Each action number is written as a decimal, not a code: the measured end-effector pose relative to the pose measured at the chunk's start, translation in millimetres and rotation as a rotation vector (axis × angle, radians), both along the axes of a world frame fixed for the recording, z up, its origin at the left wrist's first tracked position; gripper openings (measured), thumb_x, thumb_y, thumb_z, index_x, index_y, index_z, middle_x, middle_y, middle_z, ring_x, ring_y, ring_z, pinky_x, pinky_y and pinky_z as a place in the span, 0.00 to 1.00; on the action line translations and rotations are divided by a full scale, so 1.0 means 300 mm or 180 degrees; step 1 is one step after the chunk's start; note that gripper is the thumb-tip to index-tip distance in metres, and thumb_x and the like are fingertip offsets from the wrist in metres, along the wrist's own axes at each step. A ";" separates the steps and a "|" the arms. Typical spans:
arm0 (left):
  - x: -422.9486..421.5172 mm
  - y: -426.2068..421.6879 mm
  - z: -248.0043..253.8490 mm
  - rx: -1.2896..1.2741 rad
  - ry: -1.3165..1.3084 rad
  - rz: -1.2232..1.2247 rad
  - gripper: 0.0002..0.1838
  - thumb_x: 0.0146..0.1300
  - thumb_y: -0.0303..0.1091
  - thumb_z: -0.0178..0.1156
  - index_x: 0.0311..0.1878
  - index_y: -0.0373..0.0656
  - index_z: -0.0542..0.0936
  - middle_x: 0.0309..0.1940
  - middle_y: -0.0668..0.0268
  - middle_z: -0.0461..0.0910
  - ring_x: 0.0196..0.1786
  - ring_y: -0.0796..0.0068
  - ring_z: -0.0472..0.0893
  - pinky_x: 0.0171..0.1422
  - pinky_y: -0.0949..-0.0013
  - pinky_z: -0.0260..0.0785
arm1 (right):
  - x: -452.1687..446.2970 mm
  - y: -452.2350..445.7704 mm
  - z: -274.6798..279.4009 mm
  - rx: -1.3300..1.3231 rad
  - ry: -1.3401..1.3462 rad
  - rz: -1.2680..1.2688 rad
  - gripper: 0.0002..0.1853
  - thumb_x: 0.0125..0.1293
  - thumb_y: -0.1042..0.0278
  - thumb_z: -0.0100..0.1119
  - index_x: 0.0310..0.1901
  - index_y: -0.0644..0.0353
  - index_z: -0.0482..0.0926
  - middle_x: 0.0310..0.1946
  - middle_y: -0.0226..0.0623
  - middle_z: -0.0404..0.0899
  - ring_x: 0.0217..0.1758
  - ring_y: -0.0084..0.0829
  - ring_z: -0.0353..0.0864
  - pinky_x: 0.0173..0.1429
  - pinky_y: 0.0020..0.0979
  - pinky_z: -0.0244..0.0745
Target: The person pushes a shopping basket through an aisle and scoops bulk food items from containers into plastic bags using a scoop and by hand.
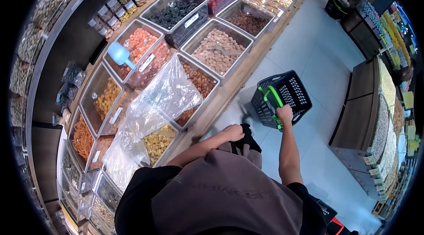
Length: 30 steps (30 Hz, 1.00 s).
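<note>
My right hand (285, 114) is closed around the green handle (274, 95) of a dark shopping basket (295, 91), which hangs above the tiled floor on my right. Its visible inside shows perforated walls; the bottom is partly hidden. My left hand (234, 132) is curled in front of my waist, beside my black trousers (250, 139); whatever its fingers hold, if anything, is hidden. To the left, a large clear plastic bag (159, 95) lies draped across several bins, partly covering a bin of yellow pieces (158, 144) and one of brown pieces (198, 80).
A wooden-edged counter (229, 102) runs along my left with clear bins of dried foods. A blue scoop (119, 53) rests on the bin of pink pieces (140, 42). Jars (123, 9) line the back. Another display stand (353, 115) stands on the right, across the tiled aisle (322, 62).
</note>
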<state>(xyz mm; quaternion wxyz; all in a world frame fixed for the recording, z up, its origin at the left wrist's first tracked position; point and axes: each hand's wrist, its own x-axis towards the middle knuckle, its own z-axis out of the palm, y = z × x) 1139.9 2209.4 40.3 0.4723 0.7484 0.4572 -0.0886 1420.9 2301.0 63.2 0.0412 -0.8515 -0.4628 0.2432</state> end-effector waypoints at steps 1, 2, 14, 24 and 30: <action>0.011 0.043 -0.018 0.0300 -0.0250 0.0119 0.20 0.63 0.43 0.61 0.31 0.32 0.85 0.33 0.43 0.84 0.44 0.41 0.84 0.54 0.47 0.76 | 0.035 0.086 -0.018 0.0021 -0.0052 -0.0062 0.21 0.56 0.63 0.58 0.46 0.71 0.83 0.47 0.60 0.84 0.53 0.57 0.85 0.60 0.48 0.79; 0.042 0.095 -0.037 0.0324 -0.0244 0.0140 0.20 0.63 0.43 0.61 0.31 0.32 0.85 0.33 0.43 0.84 0.44 0.41 0.84 0.54 0.47 0.76 | 0.067 0.176 -0.040 0.0049 -0.0101 -0.0119 0.20 0.56 0.62 0.58 0.46 0.69 0.84 0.46 0.58 0.85 0.53 0.56 0.85 0.59 0.47 0.79; 0.506 0.852 -0.003 0.0296 -0.0653 0.0526 0.16 0.64 0.44 0.64 0.48 0.44 0.82 0.48 0.52 0.82 0.52 0.48 0.81 0.57 0.53 0.73 | 0.407 1.094 -0.230 0.0647 0.1470 -0.1584 0.26 0.59 0.54 0.63 0.40 0.80 0.82 0.35 0.57 0.86 0.41 0.50 0.88 0.48 0.46 0.82; 0.442 1.039 -0.107 0.0524 -0.0590 0.1356 0.18 0.63 0.44 0.62 0.48 0.41 0.82 0.46 0.49 0.83 0.52 0.45 0.80 0.58 0.48 0.71 | 0.255 1.396 -0.286 0.0942 0.1937 -0.2379 0.20 0.59 0.62 0.63 0.34 0.78 0.81 0.27 0.50 0.83 0.24 0.45 0.81 0.32 0.46 0.76; 0.153 0.847 -0.088 0.0226 -0.0099 0.2812 0.24 0.63 0.45 0.63 0.58 0.41 0.80 0.50 0.51 0.85 0.53 0.53 0.84 0.59 0.56 0.75 | 0.137 1.470 -0.266 0.0782 0.3018 -0.2303 0.15 0.64 0.64 0.59 0.22 0.60 0.70 0.14 0.35 0.66 0.12 0.32 0.66 0.18 0.39 0.66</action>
